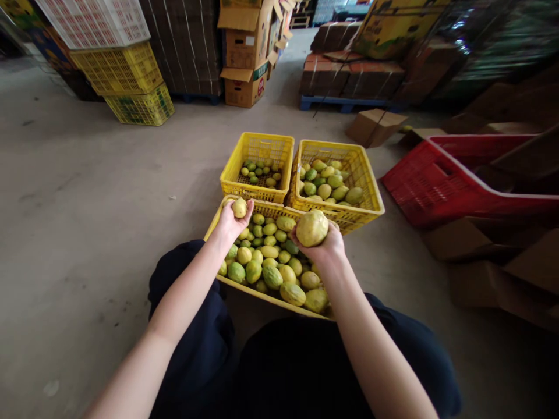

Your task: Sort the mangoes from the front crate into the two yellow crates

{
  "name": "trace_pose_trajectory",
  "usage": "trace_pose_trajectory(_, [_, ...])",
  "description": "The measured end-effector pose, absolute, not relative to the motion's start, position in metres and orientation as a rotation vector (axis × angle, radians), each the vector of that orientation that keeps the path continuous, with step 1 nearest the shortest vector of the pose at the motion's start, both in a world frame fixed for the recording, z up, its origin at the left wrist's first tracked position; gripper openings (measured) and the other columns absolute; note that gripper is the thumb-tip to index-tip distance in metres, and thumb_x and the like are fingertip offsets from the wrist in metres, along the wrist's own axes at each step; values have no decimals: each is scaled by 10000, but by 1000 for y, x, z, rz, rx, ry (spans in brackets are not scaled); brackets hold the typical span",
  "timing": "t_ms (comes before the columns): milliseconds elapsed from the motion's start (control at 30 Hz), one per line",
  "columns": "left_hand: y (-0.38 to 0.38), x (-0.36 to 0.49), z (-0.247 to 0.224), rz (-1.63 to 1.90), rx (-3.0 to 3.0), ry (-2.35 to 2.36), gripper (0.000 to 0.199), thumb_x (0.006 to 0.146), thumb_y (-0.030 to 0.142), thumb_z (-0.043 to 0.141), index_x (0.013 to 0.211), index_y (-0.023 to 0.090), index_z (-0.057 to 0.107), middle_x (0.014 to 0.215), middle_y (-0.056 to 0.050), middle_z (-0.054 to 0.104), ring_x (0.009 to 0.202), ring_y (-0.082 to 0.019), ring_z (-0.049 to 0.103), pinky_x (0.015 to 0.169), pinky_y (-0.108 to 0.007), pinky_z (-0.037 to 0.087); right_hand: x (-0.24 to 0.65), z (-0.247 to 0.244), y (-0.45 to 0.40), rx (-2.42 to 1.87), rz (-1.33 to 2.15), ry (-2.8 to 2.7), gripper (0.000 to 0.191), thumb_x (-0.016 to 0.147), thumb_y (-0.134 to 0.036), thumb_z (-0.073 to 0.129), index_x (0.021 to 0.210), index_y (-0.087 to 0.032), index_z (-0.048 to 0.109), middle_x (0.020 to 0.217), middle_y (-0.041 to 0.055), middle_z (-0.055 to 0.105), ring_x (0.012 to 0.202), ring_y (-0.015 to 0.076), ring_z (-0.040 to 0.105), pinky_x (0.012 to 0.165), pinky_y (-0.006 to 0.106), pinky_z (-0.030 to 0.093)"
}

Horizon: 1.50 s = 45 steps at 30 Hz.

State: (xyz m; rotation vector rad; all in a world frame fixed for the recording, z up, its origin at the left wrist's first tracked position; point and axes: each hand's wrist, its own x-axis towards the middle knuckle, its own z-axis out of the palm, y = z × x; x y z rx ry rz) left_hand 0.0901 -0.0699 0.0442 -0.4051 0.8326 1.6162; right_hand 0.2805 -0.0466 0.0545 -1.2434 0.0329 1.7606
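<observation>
A small yellow fruit [239,208] rests in my left hand [231,224], above the far left corner of the near yellow crate [266,298]. My right hand [325,247] holds a larger, bumpy yellow fruit [311,227] over the right side of that crate. Many green and yellow fruits [273,277] fill the near crate. Behind it stand two more yellow crates: the left one [257,190] has several small fruits on its bottom, and the right one [358,215] holds a pile of larger fruits.
At the right are a red crate [419,180] and open cardboard boxes [463,238]. A small box [375,127] lies on the floor behind. Stacked crates [120,70] stand at the far left, with carton stacks [244,58] and a loaded blue pallet [345,105] further back.
</observation>
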Motion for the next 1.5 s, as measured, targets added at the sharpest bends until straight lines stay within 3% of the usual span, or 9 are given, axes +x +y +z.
trace_pose_trajectory(533, [-71,97,47,1568,-471,800,224,965,195,474,1118,121,620,772,-52,636,595,-129,654,496,-187,587,277,51,-48,-1242,1766,43,221,956,-315,410,851,-237,588,722,-28,632,611,162,616,505,294,566])
trace_pose_trajectory(1033, [-69,109,51,1516,-436,823,160,933,139,496,989,162,645,738,-32,620,608,-119,631,512,-179,570,279,53,-47,-1252,1773,69,194,913,-311,420,816,-270,583,677,-27,645,582,173,623,502,302,567])
trace_pose_trajectory(1200, [-69,108,47,1537,-430,868,153,939,139,479,948,164,629,737,-23,602,600,-114,620,508,-180,568,278,56,-49,-1229,1800,23,239,948,-310,366,869,-256,585,749,5,685,650,187,652,502,301,568])
trace_pose_trajectory(1500, [-73,111,49,1513,-427,885,195,964,176,455,1023,190,640,768,-49,629,616,-137,641,503,-205,598,277,51,-50,-1046,1855,6,155,910,-262,452,978,-225,586,734,43,689,676,222,673,519,345,607])
